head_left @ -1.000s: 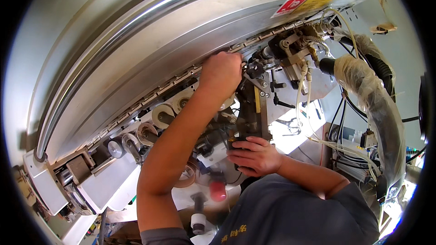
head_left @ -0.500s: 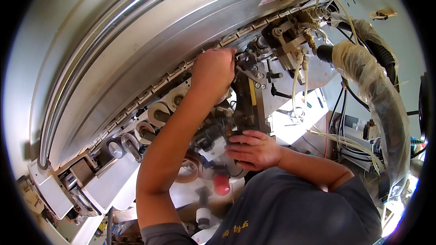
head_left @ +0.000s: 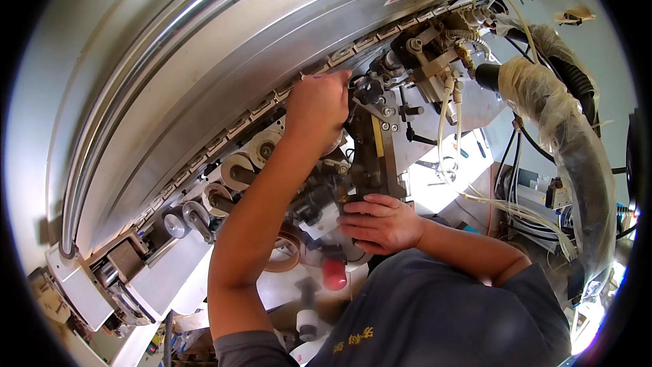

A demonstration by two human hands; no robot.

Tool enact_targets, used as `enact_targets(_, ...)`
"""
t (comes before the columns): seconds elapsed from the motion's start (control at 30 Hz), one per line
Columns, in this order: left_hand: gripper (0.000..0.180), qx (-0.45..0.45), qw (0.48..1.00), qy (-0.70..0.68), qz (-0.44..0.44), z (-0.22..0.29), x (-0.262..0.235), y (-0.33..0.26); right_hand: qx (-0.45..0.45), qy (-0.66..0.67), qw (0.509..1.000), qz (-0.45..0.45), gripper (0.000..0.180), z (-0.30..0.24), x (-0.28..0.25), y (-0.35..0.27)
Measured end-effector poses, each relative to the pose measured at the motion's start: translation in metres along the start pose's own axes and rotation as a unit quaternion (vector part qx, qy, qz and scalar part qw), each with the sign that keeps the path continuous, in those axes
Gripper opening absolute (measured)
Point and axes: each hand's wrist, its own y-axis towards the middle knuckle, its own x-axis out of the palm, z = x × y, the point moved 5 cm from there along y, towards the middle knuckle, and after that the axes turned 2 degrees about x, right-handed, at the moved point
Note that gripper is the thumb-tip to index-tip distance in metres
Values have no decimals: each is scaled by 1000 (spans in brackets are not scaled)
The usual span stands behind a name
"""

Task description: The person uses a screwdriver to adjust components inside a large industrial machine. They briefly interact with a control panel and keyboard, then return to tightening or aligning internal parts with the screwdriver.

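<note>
My left hand [head_left: 317, 107] reaches up to the chain track [head_left: 261, 106] along the big metal housing. Its fingers are curled, and whatever they grip is hidden behind the hand. Just to the right of it sits a black knob [head_left: 370, 91] on a metal bracket. Lower down, my right hand [head_left: 382, 224] has its fingers bent around a dark part at the bottom of an upright metal arm [head_left: 367, 156]; what lies under the fingers cannot be made out. A red rounded knob [head_left: 333, 275] is below and left of that hand.
Several rollers [head_left: 236, 170] line the track beside my left forearm. A tape roll [head_left: 284, 253] is under that arm. To the right are a valve-like metal assembly [head_left: 431, 61], thin pale tubes [head_left: 445, 105] and a thick hose wrapped in plastic film [head_left: 543, 105]. Polished rails [head_left: 146, 68] curve at left.
</note>
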Motion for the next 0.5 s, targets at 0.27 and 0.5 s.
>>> enact_targets(0.27,24,-53,998,21,-31,3,1,6,6,15,1000,22,41,-1,-6,5)
enact_targets(0.5,26,-9,998,55,-22,-5,8,14,7,30,999,14,39,0,-4,4)
